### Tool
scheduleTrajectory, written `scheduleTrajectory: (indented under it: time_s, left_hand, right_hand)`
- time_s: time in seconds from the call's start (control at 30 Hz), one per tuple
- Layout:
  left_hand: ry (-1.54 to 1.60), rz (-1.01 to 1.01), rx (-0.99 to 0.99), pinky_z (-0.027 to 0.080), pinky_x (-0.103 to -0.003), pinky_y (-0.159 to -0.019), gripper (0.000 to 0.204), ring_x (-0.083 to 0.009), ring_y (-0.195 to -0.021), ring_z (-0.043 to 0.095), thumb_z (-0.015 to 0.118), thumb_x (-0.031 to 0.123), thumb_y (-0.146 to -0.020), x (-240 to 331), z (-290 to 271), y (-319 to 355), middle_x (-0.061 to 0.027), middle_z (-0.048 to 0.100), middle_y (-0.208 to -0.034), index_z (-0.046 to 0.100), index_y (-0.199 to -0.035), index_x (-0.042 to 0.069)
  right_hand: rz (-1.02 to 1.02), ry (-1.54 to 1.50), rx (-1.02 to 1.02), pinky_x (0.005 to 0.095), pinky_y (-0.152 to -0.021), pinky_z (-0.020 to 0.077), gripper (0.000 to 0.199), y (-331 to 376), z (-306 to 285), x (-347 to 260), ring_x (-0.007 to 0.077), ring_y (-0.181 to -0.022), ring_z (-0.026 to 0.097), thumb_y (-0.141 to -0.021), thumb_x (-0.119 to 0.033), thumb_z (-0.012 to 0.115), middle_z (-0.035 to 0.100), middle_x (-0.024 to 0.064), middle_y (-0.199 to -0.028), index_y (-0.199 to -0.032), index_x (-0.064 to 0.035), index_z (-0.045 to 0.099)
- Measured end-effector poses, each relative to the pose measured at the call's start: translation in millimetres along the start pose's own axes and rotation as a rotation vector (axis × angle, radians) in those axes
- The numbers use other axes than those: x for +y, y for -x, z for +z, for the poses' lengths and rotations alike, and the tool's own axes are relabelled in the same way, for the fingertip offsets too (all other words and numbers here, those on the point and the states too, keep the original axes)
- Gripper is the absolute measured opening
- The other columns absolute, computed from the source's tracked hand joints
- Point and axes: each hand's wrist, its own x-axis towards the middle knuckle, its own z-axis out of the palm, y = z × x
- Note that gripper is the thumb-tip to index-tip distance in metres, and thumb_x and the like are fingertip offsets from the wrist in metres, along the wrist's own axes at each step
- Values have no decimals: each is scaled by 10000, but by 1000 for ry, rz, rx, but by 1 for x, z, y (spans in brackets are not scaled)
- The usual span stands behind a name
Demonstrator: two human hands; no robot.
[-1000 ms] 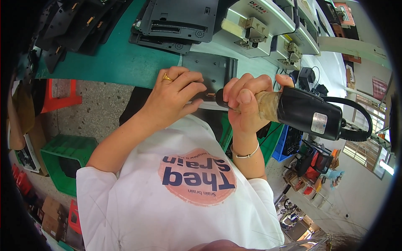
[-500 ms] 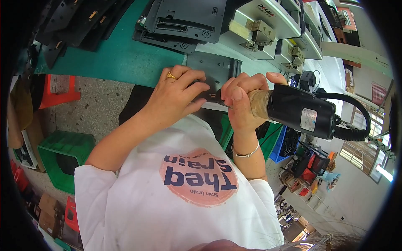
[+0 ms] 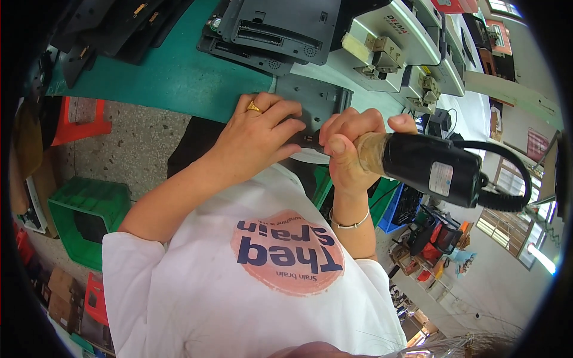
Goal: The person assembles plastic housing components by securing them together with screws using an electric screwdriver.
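Observation:
My right hand [image 3: 347, 143] is wrapped round the front of a black corded electric screwdriver [image 3: 427, 161], whose neck is wound with yellowish tape. The screwdriver lies nearly level, and its tip end points left at the near edge of a dark grey plastic panel [image 3: 319, 101]. Bent fingers of my left hand [image 3: 259, 128], with a gold ring on one, grip the panel's left side, the thumb close to the tip. A small coppery part [image 3: 309, 138] shows between my hands. My fingers hide the exact contact of the tip.
Dark plastic housings [image 3: 286, 24] are stacked beyond the panel on the green table mat [image 3: 173, 83]. More dark panels [image 3: 113, 30] stand at far left. Light grey machines with metal fittings [image 3: 388, 56] are at far right. Below are a green crate [image 3: 86, 197] and red stool [image 3: 86, 128].
The whole view has shifted slightly, so the table things appear a little lower and to the right. Both hands keep their hold, and the screwdriver stays at the panel's near edge.

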Motion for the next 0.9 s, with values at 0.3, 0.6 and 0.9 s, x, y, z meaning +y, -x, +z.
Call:
scheduleTrajectory:
  time_s: [0.3, 0.6, 0.9]
  left_hand:
    - [20, 5, -25, 366, -407, -925, 373, -229, -1086, 496, 798, 225, -707, -3, -1, -1, -2, 561, -1158, 650, -1034, 123]
    - [25, 4, -30, 373, -408, -919, 386, -234, -1091, 499, 813, 213, -689, -2, 1, 1, 1, 555, -1150, 646, -1025, 124]
    - [-36, 13, -37, 378, -407, -951, 396, -233, -1123, 486, 819, 209, -674, 0, 0, -5, -6, 538, -1167, 634, -1014, 122]
  right_hand:
    - [-10, 207, -98, 337, -514, 492, 621, 9, 6, -3, 161, -516, 493, -825, -6, 756, 498, 21, -707, -1209, -211, 312]
    - [73, 28, 76, 290, -634, 507, 806, 5, 2, -7, 147, -612, 544, -797, 76, 715, 554, 52, -771, -1395, -86, 199]
    - [-102, 195, -84, 342, -548, 500, 599, 7, 2, -1, 164, -561, 504, -834, 84, 684, 519, 54, -754, -1259, -149, 332]
